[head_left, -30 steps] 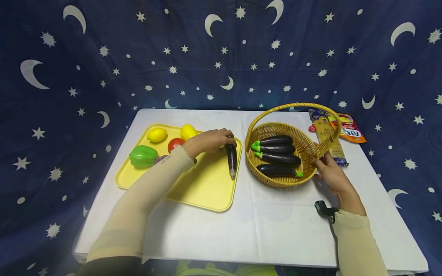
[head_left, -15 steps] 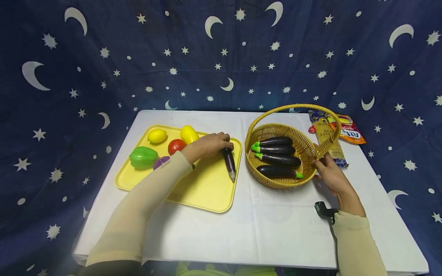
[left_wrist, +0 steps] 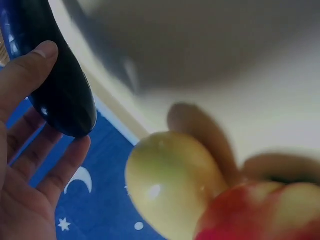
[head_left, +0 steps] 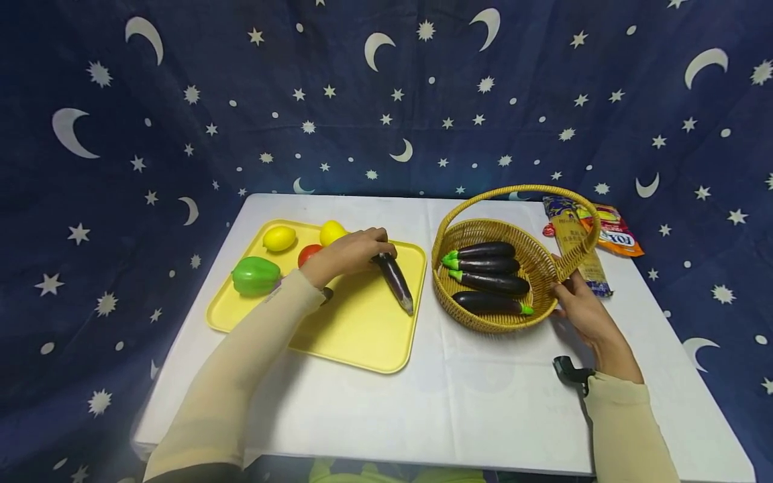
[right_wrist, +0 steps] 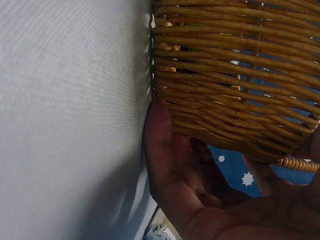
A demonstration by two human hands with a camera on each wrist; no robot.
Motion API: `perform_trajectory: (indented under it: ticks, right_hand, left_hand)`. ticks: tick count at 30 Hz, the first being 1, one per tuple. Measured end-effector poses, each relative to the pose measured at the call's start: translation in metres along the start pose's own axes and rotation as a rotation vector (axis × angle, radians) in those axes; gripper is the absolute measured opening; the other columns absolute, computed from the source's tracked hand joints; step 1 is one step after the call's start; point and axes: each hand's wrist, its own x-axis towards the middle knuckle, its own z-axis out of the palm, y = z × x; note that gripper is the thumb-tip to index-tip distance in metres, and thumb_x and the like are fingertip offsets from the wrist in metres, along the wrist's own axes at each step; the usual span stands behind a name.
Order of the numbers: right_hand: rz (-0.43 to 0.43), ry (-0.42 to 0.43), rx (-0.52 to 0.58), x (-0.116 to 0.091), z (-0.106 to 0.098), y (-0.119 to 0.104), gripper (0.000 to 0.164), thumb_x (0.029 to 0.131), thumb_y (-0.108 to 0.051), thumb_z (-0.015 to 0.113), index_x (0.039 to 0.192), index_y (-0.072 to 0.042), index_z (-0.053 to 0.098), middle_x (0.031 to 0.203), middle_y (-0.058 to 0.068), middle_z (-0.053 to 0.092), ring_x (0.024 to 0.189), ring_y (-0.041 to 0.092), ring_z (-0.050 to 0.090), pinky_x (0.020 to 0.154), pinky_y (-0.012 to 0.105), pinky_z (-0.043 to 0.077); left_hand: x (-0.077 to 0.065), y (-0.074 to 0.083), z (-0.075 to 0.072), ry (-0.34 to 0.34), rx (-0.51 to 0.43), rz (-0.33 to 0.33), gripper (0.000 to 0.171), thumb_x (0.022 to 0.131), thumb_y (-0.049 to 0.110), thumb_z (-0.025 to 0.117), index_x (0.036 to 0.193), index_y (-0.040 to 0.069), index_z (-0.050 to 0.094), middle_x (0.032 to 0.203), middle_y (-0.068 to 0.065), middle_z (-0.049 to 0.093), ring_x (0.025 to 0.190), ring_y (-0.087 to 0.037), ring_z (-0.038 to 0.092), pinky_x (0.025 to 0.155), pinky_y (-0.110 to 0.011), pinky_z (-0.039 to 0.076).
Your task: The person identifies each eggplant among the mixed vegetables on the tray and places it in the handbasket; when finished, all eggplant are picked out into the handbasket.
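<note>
Over the right part of the yellow tray (head_left: pixel 361 335), my left hand (head_left: pixel 353 256) holds a dark eggplant (head_left: pixel 396 282) by one end, its pale-tipped other end slanting toward the near right. The left wrist view has the thumb on one side of this eggplant (left_wrist: pixel 67 95) and the fingers around the other. My right hand (head_left: pixel 582 308) grips the right side of a wicker basket (head_left: pixel 443 295) near the handle's foot. In the right wrist view, fingers rest against the woven wall (right_wrist: pixel 225 95). Several eggplants (head_left: pixel 490 282) with green caps lie inside the basket.
On the tray are a lemon (head_left: pixel 279 238), a yellow fruit (head_left: pixel 332 232), a red fruit (head_left: pixel 309 253) and a green pepper-like vegetable (head_left: pixel 256 276). Behind the right hand lie a long noodle packet (head_left: pixel 570 235) and an orange-red FOX'S bag (head_left: pixel 616 235). The basket handle (head_left: pixel 519 189) arches high.
The left hand has drawn slightly left with the eggplant, which has turned from nearly upright in view to a diagonal slant. The right hand stays on the basket.
</note>
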Motion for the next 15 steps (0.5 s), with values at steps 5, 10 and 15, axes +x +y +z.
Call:
perform_trajectory:
  ticks: [5, 10, 15]
  right_hand:
    - [0.005, 0.003, 0.003, 0.001, 0.0, 0.001, 0.065, 0.116, -0.026, 0.026, 0.17, -0.041, -0.008, 0.176, 0.029, 0.003, 0.157, 0.048, 0.022, 0.085, 0.018, 0.054]
    - [-0.01, -0.002, -0.003, 0.001, 0.0, 0.002, 0.065, 0.117, -0.027, 0.026, 0.171, -0.038, -0.009, 0.176, 0.029, 0.004, 0.155, 0.047, 0.026, 0.086, 0.019, 0.055]
    - [-0.022, -0.004, 0.0, 0.0, -0.001, 0.001, 0.065, 0.117, -0.028, 0.027, 0.171, -0.039, -0.008, 0.176, 0.03, 0.004, 0.154, 0.046, 0.027, 0.086, 0.019, 0.055]
  left_hand:
    - [-0.003, 0.007, -0.009, 0.031, 0.029, 0.028, 0.04, 0.089, 0.008, 0.086, 0.125, 0.022, 0.075, 0.117, -0.005, 0.064, 0.104, -0.024, 0.061, 0.094, -0.037, 0.056]
    - [0.001, 0.03, -0.021, 0.054, 0.133, 0.14, 0.036, 0.092, 0.012, 0.084, 0.124, 0.025, 0.074, 0.114, -0.004, 0.063, 0.1, -0.024, 0.06, 0.088, -0.035, 0.054]
    - [0.011, 0.069, -0.04, 0.102, 0.194, 0.271, 0.032, 0.097, 0.018, 0.08, 0.126, 0.029, 0.074, 0.114, -0.002, 0.063, 0.103, -0.021, 0.06, 0.084, -0.033, 0.053]
